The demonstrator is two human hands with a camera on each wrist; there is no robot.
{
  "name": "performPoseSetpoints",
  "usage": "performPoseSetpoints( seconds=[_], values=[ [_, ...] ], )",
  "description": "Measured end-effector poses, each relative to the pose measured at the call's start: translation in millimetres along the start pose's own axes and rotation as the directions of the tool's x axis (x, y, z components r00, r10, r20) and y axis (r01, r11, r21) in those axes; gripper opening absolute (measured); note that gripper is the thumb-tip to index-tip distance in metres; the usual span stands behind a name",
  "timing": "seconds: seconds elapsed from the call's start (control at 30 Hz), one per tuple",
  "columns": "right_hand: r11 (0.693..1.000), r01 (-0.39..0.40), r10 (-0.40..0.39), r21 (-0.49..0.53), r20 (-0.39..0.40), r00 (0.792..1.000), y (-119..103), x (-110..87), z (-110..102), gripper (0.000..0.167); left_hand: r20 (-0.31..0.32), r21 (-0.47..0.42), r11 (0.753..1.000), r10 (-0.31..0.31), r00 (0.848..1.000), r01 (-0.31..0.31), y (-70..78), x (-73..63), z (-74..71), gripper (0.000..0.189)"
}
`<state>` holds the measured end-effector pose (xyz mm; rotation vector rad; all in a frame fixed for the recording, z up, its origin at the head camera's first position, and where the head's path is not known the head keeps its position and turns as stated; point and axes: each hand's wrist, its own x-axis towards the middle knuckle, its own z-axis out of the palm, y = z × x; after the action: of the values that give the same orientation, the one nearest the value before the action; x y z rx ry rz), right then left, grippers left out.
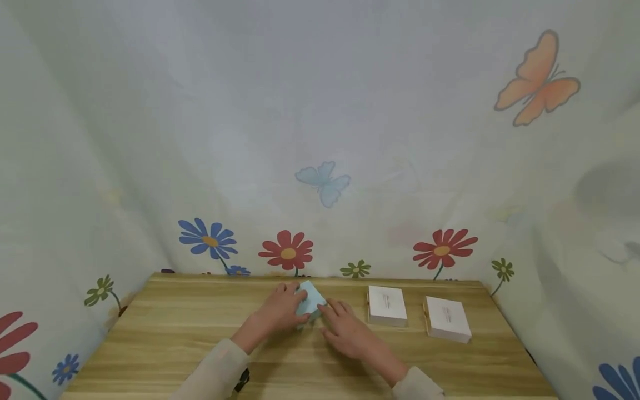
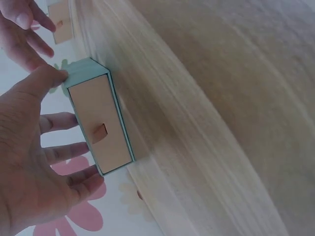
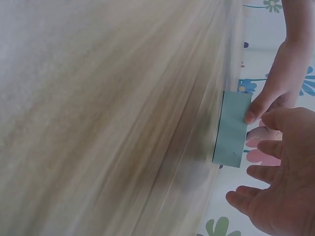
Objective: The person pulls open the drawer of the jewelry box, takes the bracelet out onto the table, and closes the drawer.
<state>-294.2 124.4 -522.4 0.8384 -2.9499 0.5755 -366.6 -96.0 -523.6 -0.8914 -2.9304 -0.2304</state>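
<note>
A small light-teal box (image 1: 311, 299) rests on the wooden table near its back edge. The left wrist view shows its tan drawer front (image 2: 101, 123) with a short ribbon tab (image 2: 100, 132). My left hand (image 1: 280, 309) grips this box, the thumb at one front corner and the other fingers spread along the upper edge. From the right, my right hand (image 1: 349, 331) reaches over with fingers extended, its fingertips right at the box's right corner. In the right wrist view, the box's plain teal side (image 3: 232, 129) faces the camera, and the right hand (image 3: 288, 177) has its fingers apart.
Two white boxes with small print lie to the right, a nearer-to-centre white box (image 1: 387, 305) and a farther-right white box (image 1: 447, 318). A small black item (image 1: 242, 380) shows beside the left sleeve. Behind the wooden table (image 1: 200, 311) hangs a flowered curtain (image 1: 240, 139).
</note>
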Motion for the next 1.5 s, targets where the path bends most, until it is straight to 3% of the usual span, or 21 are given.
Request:
performPoseSetpoints(
  seconds=[0.37,0.5,0.8,0.93,1.0,1.1,1.2,1.3,1.4,1.5],
  values=[
    [1.0,-0.003,0.004,0.011,-0.029,1.0,4,-1.8,-8,0.054,-0.032,0.029,0.999,0.03,0.999,-0.029,2.0,1.3,-5.2,0.045],
    [1.0,-0.005,0.005,0.012,-0.034,0.999,5,0.5,-10,0.054,-0.038,0.023,1.0,0.009,0.999,-0.008,1.2,-2.2,-7.5,0.041],
    [0.999,-0.027,0.028,0.023,-0.03,0.999,6,-0.9,-8,0.053,-0.02,0.094,0.995,0.028,0.999,-0.026,-0.5,-11.9,-8.3,0.035],
    [1.0,-0.021,0.022,0.019,-0.039,0.999,8,-0.4,-10,0.053,-0.013,0.124,0.991,0.056,0.998,-0.054,-6.3,-6.2,-9.9,0.033],
    [1.0,-0.016,0.016,0.018,-0.039,0.999,8,-0.7,-11,0.053,0.0,0.095,0.992,0.087,0.996,-0.086,-10.7,-0.8,-10.5,0.033],
    [1.0,-0.017,0.017,0.018,-0.032,0.999,8,-1.4,-13,0.052,0.043,0.023,0.987,0.158,0.986,-0.159,-16.7,8.1,-12.8,0.037],
    [1.0,-0.02,0.02,0.007,-0.023,1.0,7,-1.9,-13,0.052,0.107,-0.035,0.971,0.24,0.965,-0.238,-19.3,16.8,-15.9,0.044],
    [1.0,-0.016,0.016,0.002,-0.021,1.0,6,-1.9,-12,0.052,0.166,-0.034,0.956,0.293,0.942,-0.292,-20.9,25.1,-15.9,0.047],
    [1.0,-0.014,0.014,0.007,-0.022,1.0,5,-1.8,-12,0.052,0.211,-0.039,0.954,0.3,0.93,-0.298,-22.3,31.7,-15.2,0.047],
    [1.0,-0.025,0.025,0.006,-0.007,1.0,4,-2.4,-13,0.052,0.238,-0.057,0.962,0.273,0.932,-0.267,-23.6,34.3,-16.3,0.047]
  ],
)
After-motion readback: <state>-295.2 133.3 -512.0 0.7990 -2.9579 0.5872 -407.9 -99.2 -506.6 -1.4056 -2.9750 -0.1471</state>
